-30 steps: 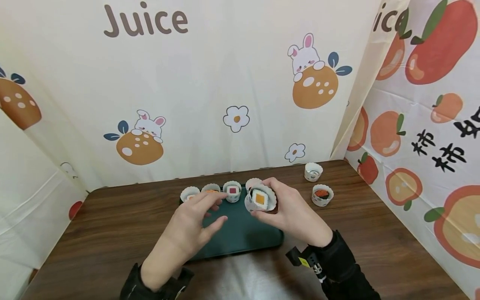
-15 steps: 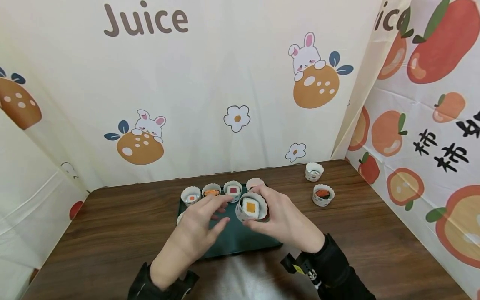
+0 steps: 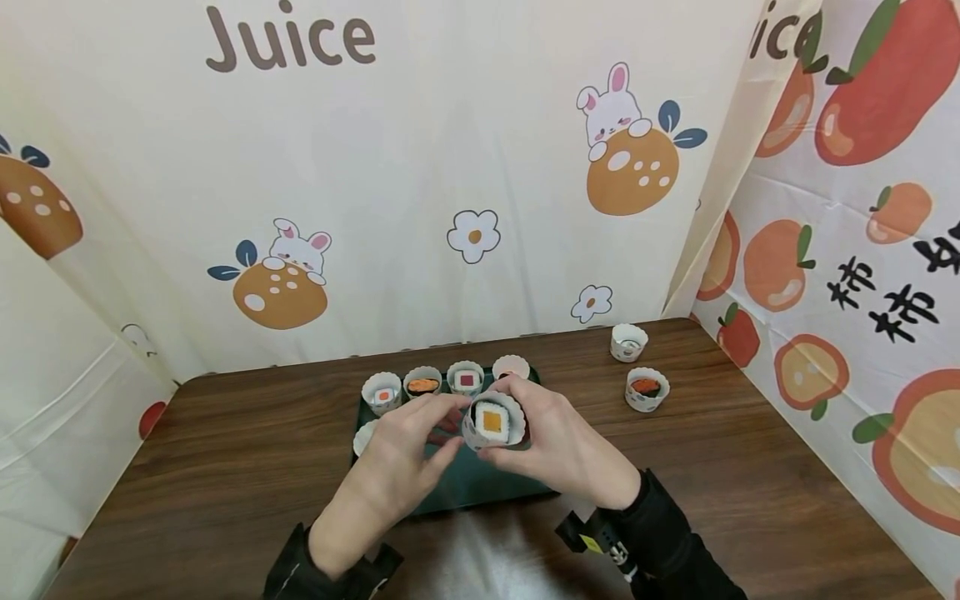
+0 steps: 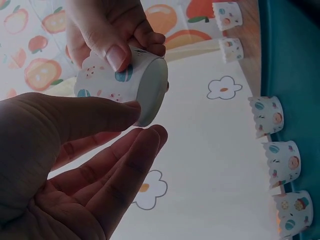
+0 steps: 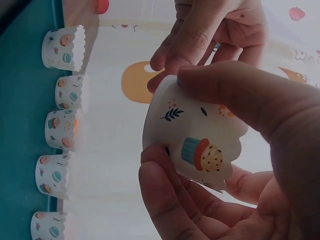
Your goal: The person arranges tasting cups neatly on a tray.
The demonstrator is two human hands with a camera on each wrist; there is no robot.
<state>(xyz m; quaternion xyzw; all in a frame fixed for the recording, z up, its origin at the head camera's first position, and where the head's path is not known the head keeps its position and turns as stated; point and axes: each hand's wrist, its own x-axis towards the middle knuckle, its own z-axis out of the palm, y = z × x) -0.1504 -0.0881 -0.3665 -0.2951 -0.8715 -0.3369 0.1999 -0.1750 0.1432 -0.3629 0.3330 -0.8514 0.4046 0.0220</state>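
Observation:
My right hand (image 3: 558, 437) grips a white paper cup (image 3: 515, 410) with a scalloped rim, printed with small cupcakes. The cup is tilted, its mouth facing the head camera. Inside it sits a square sushi piece (image 3: 492, 422) with white rice and a yellow-orange centre. My left hand (image 3: 397, 446) is held close by at the cup's left, thumb and fingers extended and apart; the left wrist view shows its thumb at the cup's base (image 4: 151, 92). Whether that thumb touches the cup is hard to tell. Beneath both hands lies a dark green tray (image 3: 472, 490).
Several cups line the tray's far side, including one with orange-topped sushi (image 3: 422, 384) and one with a red-centred piece (image 3: 467, 381). Another cup (image 3: 365, 437) at the left is partly behind my left hand. Two more cups (image 3: 628, 342) stand on the brown table at the back right.
My right hand has carried the cup left and slightly down, toward my left hand. The left hand has shifted a little right, and the gap between them has narrowed.

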